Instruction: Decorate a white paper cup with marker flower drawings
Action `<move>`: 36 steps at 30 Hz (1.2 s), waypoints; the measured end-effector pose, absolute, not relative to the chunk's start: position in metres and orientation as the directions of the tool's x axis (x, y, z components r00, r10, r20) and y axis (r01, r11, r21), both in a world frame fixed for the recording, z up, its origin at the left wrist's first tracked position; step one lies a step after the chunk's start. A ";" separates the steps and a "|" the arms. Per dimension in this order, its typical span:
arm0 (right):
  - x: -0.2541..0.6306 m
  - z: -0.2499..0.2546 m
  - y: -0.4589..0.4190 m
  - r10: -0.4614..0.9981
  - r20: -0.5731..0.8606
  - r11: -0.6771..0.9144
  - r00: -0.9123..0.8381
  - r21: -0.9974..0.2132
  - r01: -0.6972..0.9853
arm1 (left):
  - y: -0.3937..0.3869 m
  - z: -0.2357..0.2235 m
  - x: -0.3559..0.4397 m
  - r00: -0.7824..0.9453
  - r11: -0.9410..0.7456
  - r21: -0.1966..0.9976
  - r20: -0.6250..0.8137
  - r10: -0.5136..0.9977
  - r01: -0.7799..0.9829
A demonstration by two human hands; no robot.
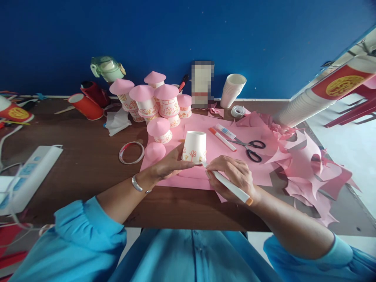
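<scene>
My left hand (173, 162) is closed around the lower part of an upside-down white paper cup (195, 145). Red-orange and yellow flower drawings run along the cup's lower side. In my right hand (230, 176) is a white marker (232, 188) with an orange end, its tip touching or very near the cup's lower right edge. Pink paper (190, 181) lies under both hands. Behind my left hand stand several decorated cups (169, 106) with pink cone roofs (166, 92), some stacked on others. A loose pink cone (155, 152) rests beside my left wrist.
Right of the cup lie an orange-white marker (222, 139), a glue stick (225, 131) and scissors (249, 149). Pink scraps (314, 168) cover the table's right side. Stacked white cups (233, 91) stand by the wall. A tape roll (131, 152) and power strip (31, 178) are at left.
</scene>
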State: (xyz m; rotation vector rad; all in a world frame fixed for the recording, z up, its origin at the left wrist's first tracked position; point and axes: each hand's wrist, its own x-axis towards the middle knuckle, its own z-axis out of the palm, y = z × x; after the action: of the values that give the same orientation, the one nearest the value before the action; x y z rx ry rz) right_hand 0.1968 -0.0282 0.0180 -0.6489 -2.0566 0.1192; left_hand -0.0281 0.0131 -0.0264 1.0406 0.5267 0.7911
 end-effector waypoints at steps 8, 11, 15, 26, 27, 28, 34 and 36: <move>0.198 0.018 -0.029 0.485 0.778 0.857 -0.398 -0.335 0.391 | 0.011 -0.020 -0.027 0.621 0.282 0.912 -0.039 0.783 -0.298; 0.198 0.019 -0.029 0.494 0.779 0.850 -0.387 -0.339 0.403 | 0.010 -0.017 -0.026 0.618 0.276 0.916 -0.039 0.785 -0.293; 0.198 0.019 -0.029 0.488 0.776 0.857 -0.400 -0.336 0.392 | 0.011 -0.017 -0.025 0.624 0.264 0.916 -0.019 0.781 -0.302; 0.198 0.017 -0.029 0.494 0.764 0.852 -0.414 -0.331 0.406 | 0.011 -0.018 -0.025 0.628 0.280 0.915 -0.039 0.777 -0.291; 0.198 0.017 -0.029 0.494 0.766 0.851 -0.412 -0.330 0.408 | 0.011 -0.018 -0.025 0.626 0.286 0.914 -0.046 0.778 -0.287; 0.197 0.017 -0.029 0.494 0.767 0.851 -0.410 -0.328 0.411 | 0.011 -0.018 -0.026 0.626 0.287 0.915 -0.049 0.778 -0.285; 0.197 0.018 -0.029 0.497 0.765 0.846 -0.410 -0.321 0.426 | 0.012 -0.020 -0.026 0.632 0.251 0.932 -0.031 0.774 -0.262; 0.197 0.018 -0.028 0.494 0.764 0.850 -0.415 -0.324 0.416 | 0.012 -0.021 -0.027 0.632 0.253 0.931 -0.032 0.774 -0.263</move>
State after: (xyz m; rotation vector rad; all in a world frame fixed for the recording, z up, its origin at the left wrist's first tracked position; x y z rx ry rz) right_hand 0.1972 -0.0284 0.0181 -0.6643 -2.0600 0.1032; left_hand -0.0267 0.0116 -0.0212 1.1011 0.5544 0.7553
